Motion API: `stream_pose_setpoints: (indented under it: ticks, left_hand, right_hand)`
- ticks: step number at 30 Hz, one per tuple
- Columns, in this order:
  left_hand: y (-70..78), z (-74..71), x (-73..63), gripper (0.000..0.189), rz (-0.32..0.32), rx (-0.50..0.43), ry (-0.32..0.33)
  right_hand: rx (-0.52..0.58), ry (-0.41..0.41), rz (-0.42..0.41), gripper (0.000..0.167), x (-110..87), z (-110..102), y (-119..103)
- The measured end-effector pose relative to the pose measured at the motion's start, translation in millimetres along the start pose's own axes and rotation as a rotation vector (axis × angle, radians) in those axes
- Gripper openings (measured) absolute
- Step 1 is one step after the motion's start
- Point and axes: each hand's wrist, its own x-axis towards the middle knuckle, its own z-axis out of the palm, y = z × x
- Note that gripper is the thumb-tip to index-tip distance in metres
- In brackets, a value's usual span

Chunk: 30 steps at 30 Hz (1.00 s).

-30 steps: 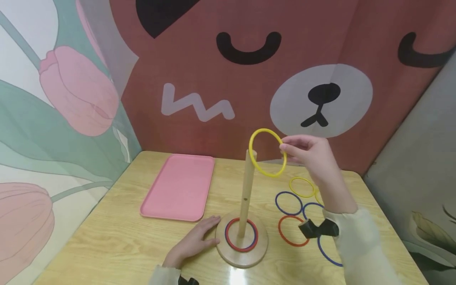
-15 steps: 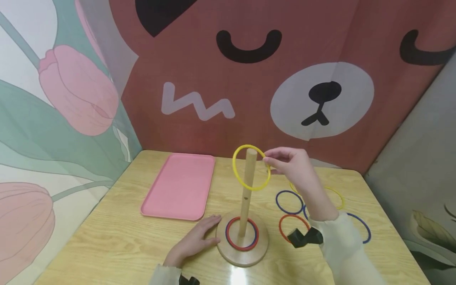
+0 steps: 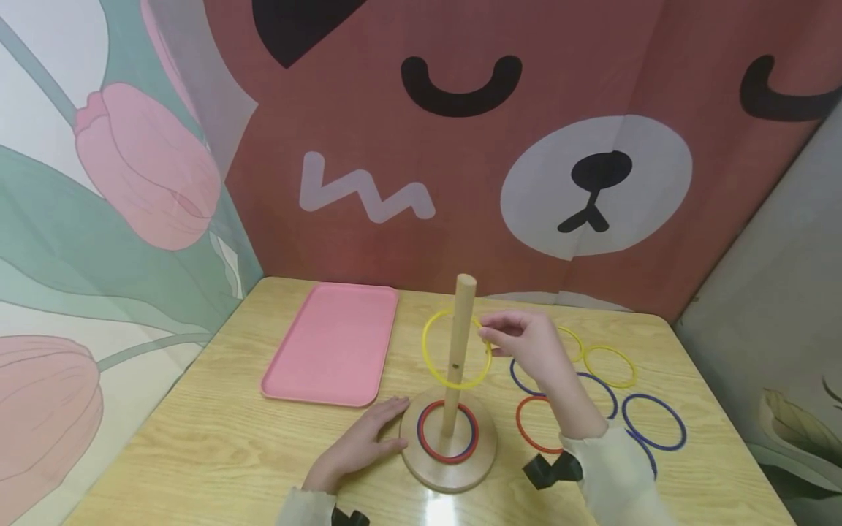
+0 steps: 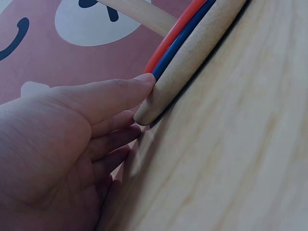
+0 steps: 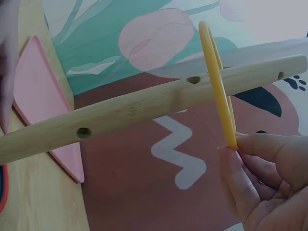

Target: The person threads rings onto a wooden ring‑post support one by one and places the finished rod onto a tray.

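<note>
My right hand (image 3: 529,347) pinches a yellow ring (image 3: 425,343) between thumb and fingertips. The ring encircles the upright wooden post (image 3: 463,314), roughly halfway along its visible length in the head view. In the right wrist view the yellow ring (image 5: 219,91) surrounds the post (image 5: 139,108), which has drilled holes. A red ring (image 3: 447,461) lies over a blue ring (image 3: 475,436) around the foot of the post, on the round wooden base (image 3: 452,480). My left hand (image 3: 355,444) touches the base's left edge; the left wrist view shows its thumb (image 4: 118,96) against the rim.
Right of the stand lie loose rings on the table: a red ring (image 3: 519,424), several blue ones including a blue ring (image 3: 684,436), and yellow ones including a yellow ring (image 3: 634,372). A pink tray (image 3: 329,347) lies at the back left. A printed curtain (image 3: 368,248) hangs behind.
My right hand has moved left and down, bringing the yellow ring from beside the post's top to around the post, then lower along it. The left hand has stayed at the base.
</note>
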Motion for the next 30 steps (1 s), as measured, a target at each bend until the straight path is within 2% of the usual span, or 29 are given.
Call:
stream_pose_setpoints:
  ticks: [6,14,30]
  left_hand:
    - [0.9,-0.2,-0.3,0.065,-0.008,0.0,-0.001]
    - [0.0,0.2,0.3,0.065,0.0,0.008,0.003]
    - [0.1,0.3,-0.2,0.065,0.001,0.031,0.002]
  right_hand:
    - [0.019,-0.003,0.008,0.024,-3.9,6,14]
    - [0.044,-0.013,0.074,0.022,-11.9,13,33]
    - [0.072,-0.029,0.133,0.02,-21.6,30,75]
